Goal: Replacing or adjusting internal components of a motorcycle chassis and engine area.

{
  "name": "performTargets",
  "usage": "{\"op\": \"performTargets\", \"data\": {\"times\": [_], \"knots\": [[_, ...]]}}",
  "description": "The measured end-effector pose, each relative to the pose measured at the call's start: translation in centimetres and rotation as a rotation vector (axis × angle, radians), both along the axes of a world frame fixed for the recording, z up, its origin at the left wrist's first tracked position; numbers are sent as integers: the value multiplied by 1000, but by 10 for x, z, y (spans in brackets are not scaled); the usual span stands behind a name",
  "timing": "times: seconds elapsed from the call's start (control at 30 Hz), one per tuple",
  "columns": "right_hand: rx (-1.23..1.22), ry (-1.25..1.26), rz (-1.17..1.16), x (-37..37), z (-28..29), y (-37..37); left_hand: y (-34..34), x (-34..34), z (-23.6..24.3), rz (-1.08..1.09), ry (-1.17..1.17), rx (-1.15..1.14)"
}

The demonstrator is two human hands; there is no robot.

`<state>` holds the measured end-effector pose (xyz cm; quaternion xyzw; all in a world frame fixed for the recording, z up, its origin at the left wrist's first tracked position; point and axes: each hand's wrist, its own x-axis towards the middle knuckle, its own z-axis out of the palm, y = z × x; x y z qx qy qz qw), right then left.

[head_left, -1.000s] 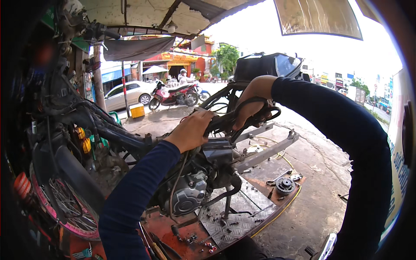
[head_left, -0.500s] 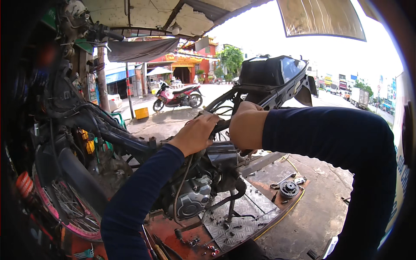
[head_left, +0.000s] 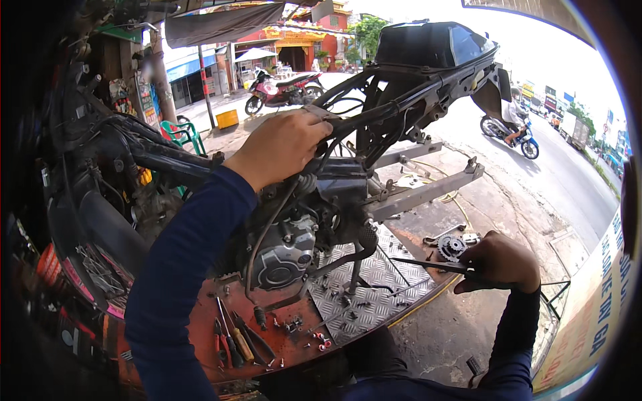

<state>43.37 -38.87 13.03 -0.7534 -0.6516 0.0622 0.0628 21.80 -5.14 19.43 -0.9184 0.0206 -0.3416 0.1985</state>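
Observation:
My left hand [head_left: 279, 146], fingers closed, grips the black motorcycle frame [head_left: 388, 100] at a metal bracket above the engine [head_left: 284, 250]. My right hand [head_left: 501, 264] has dropped low on the right, its fingers closed round a long, slim dark object [head_left: 428, 264] that points left over the metal tread plate [head_left: 351, 301]. Close to it lie a toothed gear [head_left: 452, 246] and a wrench [head_left: 438, 234]. Screwdrivers and pliers [head_left: 234, 341] lie beside small bolts on the red work platform [head_left: 281, 314].
Silver stand rails [head_left: 421, 197] extend behind the engine, with a yellow hose nearby. A sign board [head_left: 588, 314] stands at the right. Beyond are a green chair [head_left: 190, 134], yellow crate [head_left: 227, 118], parked scooter [head_left: 284, 90] and a person riding a motorbike [head_left: 511, 127] along the street.
My right hand has left the frame, moving down and right, and now holds the dark object. My left hand stays on the frame. The view has tilted downward; a rider has appeared on the street.

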Motion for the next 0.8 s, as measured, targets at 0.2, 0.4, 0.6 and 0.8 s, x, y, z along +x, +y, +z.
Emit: {"op": "performTargets", "data": {"times": [0.2,0.4,0.6,0.8], "knots": [[138,752,-9,50,-185,-5,-2,-10,-6,100,-23,-186],[209,683,-282,49,-295,25,-3,-36,-16,162,81,150],[243,688,-247,28,-316,71,3,-42,-17,149,12,357],[406,509,-50,14,-336,96,-58,-118,-1,198,-109,74]]}}
